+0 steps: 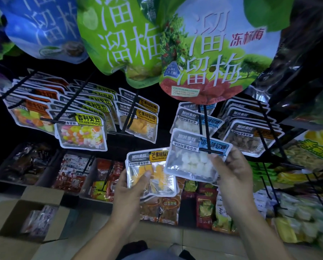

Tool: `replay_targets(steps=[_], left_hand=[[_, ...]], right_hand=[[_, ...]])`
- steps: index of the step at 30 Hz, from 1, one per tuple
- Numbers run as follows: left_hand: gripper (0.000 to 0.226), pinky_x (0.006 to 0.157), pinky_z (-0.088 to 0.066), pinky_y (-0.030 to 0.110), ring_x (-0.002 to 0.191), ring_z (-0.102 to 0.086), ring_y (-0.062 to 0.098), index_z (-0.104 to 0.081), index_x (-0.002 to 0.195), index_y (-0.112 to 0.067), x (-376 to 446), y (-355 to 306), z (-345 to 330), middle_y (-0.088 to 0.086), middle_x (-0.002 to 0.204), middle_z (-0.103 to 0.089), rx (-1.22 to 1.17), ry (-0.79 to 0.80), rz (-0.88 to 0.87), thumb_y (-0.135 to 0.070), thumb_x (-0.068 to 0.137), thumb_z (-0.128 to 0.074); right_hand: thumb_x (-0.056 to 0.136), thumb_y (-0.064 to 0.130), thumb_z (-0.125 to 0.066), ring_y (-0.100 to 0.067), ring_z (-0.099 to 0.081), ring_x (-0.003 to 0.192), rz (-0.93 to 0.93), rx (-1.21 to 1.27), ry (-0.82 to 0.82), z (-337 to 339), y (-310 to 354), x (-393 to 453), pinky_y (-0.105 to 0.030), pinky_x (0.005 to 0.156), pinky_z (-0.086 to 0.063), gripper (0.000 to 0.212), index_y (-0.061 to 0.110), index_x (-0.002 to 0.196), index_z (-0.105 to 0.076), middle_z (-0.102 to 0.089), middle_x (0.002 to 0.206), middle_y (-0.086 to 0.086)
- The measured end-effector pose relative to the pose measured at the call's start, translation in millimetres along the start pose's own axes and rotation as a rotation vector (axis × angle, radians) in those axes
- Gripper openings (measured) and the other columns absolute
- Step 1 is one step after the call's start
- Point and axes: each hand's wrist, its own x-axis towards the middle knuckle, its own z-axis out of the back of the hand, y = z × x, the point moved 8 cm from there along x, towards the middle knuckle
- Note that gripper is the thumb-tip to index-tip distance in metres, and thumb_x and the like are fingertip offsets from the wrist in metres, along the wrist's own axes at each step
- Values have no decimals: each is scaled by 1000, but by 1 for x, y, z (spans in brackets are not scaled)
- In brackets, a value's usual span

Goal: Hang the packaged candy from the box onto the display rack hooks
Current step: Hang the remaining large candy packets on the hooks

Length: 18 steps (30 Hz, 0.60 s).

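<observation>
My right hand [230, 171] pinches a blue-labelled pack of white candy [190, 158] by its right edge. The pack's top sits at the tip of a black rack hook [206, 128]; more of the same packs hang behind on that hook. My left hand [130, 186] grips a small stack of yellow-labelled mango candy packs [153, 171], thumb on the front, just left of and below the white pack. An open cardboard box [10, 222] stands on the floor at lower left with silvery candy packs [38, 220] inside.
Neighbouring hooks carry mango packs [141, 119], jelly-bean packs [81, 130] and brown candy packs [249, 136]. Big plum snack bags [209, 51] hang overhead, close to the camera. Bins of snack packets [72, 177] line the lower shelf. A black hook [271, 143] juts out at right.
</observation>
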Motion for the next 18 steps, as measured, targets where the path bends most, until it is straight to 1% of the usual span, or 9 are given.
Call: replay_targets(steps=[2, 4, 7, 9, 11, 13, 15, 16, 18], left_hand=[[36, 69, -63, 39, 80, -79, 11, -66, 115, -30, 0, 0, 3, -8, 96, -82, 1, -1, -8, -17, 83, -77], [45, 66, -63, 38, 86, -80, 17, -66, 120, -27, -1, -2, 4, -5, 102, -81, 9, -4, -9, -23, 77, -79], [46, 61, -64, 35, 87, -80, 18, -66, 122, -24, -3, -2, 8, -2, 104, -81, 16, -30, -15, -22, 77, -79], [34, 53, -61, 28, 79, -79, 13, -67, 114, -25, -5, -4, 7, -5, 95, -82, 12, -33, -24, -15, 83, -77], [29, 47, -56, 21, 66, -76, 6, -63, 104, -31, -5, -5, 5, -14, 80, -80, 5, -14, -24, -11, 87, -75], [37, 57, -61, 28, 71, -77, 5, -63, 112, -30, -4, -6, 6, -16, 83, -80, 15, -4, -26, -18, 81, -79], [61, 80, -61, 43, 84, -79, 11, -62, 128, -27, -3, -6, 7, -10, 99, -81, 14, -2, -16, -27, 71, -83], [63, 84, -59, 45, 86, -79, 13, -63, 129, -26, -4, -6, 8, -8, 102, -81, 10, -9, -20, -28, 69, -83], [48, 75, -59, 38, 80, -79, 11, -66, 118, -29, -5, -6, 8, -8, 97, -81, 8, -12, -31, -23, 73, -81]], right_hand=[[100, 6, -59, -16, -50, 55, 23, -27, -79, 8, 0, 4, -34, 58, -39, 27, 26, 82, -62, -52, 61, 7], [100, 14, -62, -31, -39, 60, 38, -20, -117, 11, 0, 6, -42, 61, -35, 26, 32, 82, -67, -47, 68, -9], [100, 15, -62, -37, -31, 59, 36, -28, -151, 12, -3, 4, -44, 60, -34, 32, 35, 75, -66, -39, 64, -13], [99, 16, -63, -35, -38, 61, 40, -10, -147, 11, -2, 3, -43, 63, -37, 24, 32, 82, -68, -47, 72, -27], [99, 15, -64, -31, -46, 66, 38, -17, -143, 10, -3, 3, -40, 64, -40, 19, 30, 90, -71, -62, 81, -24], [98, 10, -63, -24, -48, 64, 34, -47, -119, 9, -4, 4, -33, 61, -39, 16, 23, 91, -70, -65, 78, -17], [99, 11, -63, -26, -40, 60, 29, -47, -90, 5, -5, 5, -36, 58, -34, 7, 9, 92, -64, -52, 82, -34], [99, 13, -63, -27, -38, 61, 34, -43, -92, 5, -5, 5, -38, 59, -33, 9, 6, 94, -62, -47, 84, -39], [99, 18, -64, -26, -42, 68, 54, -29, -108, 5, -7, 7, -38, 65, -35, 15, 3, 98, -61, -44, 86, -39]])
